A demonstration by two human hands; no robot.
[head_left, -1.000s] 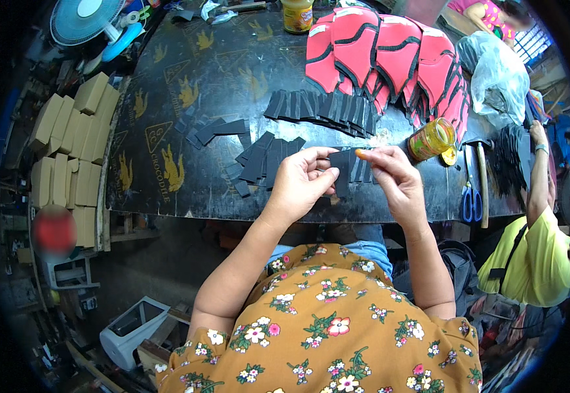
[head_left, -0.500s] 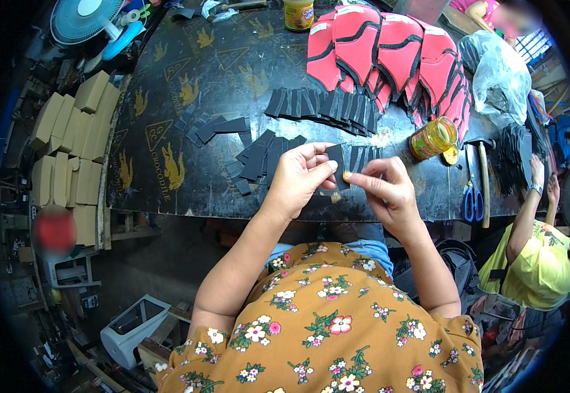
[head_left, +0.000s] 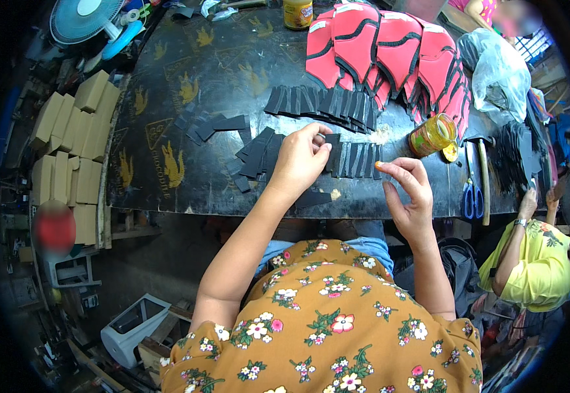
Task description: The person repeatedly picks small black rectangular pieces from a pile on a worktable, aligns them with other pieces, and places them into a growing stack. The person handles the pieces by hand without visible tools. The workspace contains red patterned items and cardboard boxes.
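My left hand (head_left: 303, 156) pinches the upper end of a flat black strip (head_left: 331, 152), at the left end of a row of similar black strips (head_left: 357, 161) on the table. To the right of that row hovers my right hand (head_left: 409, 190), thumb and fingers apart and holding nothing; an orange-yellow smear shows on its index fingertip. A loose black piece (head_left: 314, 199) lies near the table's front edge. Other black pieces (head_left: 259, 152) are scattered left of my left hand. Beyond the row stands an open jar (head_left: 431, 135) with yellow residue inside.
A yellow lid (head_left: 451, 153), blue-handled scissors (head_left: 473, 202) and a wooden-handled hammer (head_left: 484, 187) lie on the right. Farther back are overlapping black strips (head_left: 324, 107) and stacked pink-red pieces (head_left: 396, 52). A person in a yellow shirt (head_left: 537, 265) handles black pieces at far right.
My right hand has drawn away from the strip, to the right and slightly nearer me. My left hand has moved a little farther out, bringing its strip to the row's left end.
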